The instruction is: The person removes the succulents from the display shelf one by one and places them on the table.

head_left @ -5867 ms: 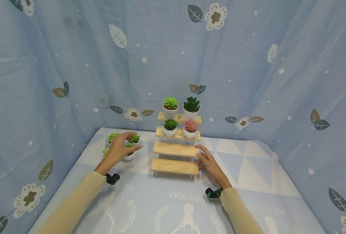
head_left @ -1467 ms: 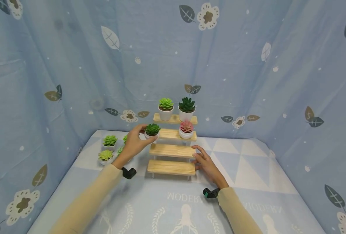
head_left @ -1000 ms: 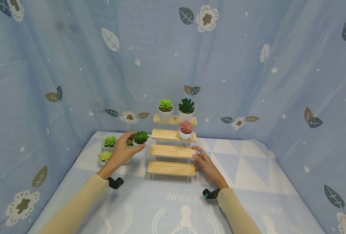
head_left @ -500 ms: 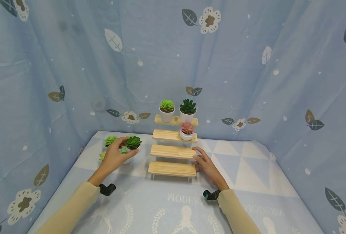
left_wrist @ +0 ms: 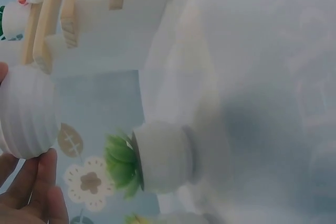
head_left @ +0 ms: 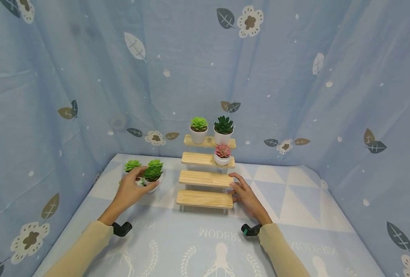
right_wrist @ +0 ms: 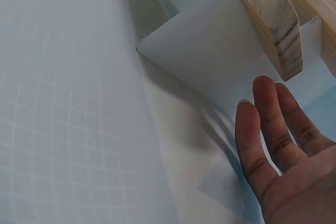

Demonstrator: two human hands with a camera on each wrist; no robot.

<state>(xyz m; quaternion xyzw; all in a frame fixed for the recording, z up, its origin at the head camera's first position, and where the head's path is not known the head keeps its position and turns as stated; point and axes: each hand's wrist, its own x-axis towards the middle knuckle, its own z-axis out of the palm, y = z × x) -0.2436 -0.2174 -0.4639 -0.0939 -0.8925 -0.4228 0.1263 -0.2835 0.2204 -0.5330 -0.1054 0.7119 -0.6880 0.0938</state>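
Succulent [head_left: 152, 174], deep green, is sitting in the left hand [head_left: 128, 192] in the head view, near other small plants [head_left: 132, 165] on the table [head_left: 177, 235], while the right hand [head_left: 247, 196], loosely spread and empty, is curving beside the wooden stand [head_left: 205, 199]. From the left wrist, fingers [left_wrist: 44, 170] are curling around the white pot [left_wrist: 29, 111]. From the right wrist, fingertips [right_wrist: 264, 91] are pointing up toward a plank [right_wrist: 286, 56], any contact hard to tell.

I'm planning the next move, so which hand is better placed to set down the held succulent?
Left, most likely. The left hand grips the green potted succulent near the other potted succulents, while the right hand, holding nothing, is on the far side of the four-tier wooden stand.
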